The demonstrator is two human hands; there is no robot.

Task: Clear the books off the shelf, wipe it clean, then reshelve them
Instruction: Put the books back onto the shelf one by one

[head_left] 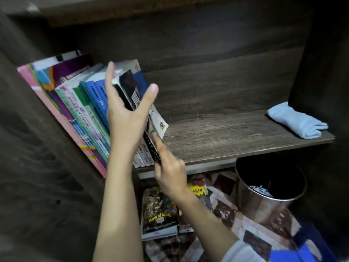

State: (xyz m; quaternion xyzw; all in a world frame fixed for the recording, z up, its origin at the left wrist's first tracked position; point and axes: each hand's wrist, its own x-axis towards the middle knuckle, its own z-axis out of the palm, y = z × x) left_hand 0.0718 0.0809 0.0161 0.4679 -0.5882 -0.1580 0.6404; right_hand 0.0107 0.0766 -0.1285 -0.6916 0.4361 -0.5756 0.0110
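"Two hands on the black book?"

"Confirmed. It stands at the right end of the books on the left half of the shelf, leaning left. Its long axis runs from the front edge up and back. The left hand is at its top, fingers straight and spread wide, thumb out across the cover, clamping nothing. The right hand is lower, nearer the foot. Its forefinger lies straight on the spine, the other fingers folded, gripping nothing I can see."

"Next move?"

"Judged: a push inward, right hand leading."

"Legible markings?"

"'Fokus' on a blue spine, 'Newsflash!' on a floor book, 'ANTU' on a yellow label beside it. The black spine's lettering is unreadable. A blue cloth lies at the shelf's far right."
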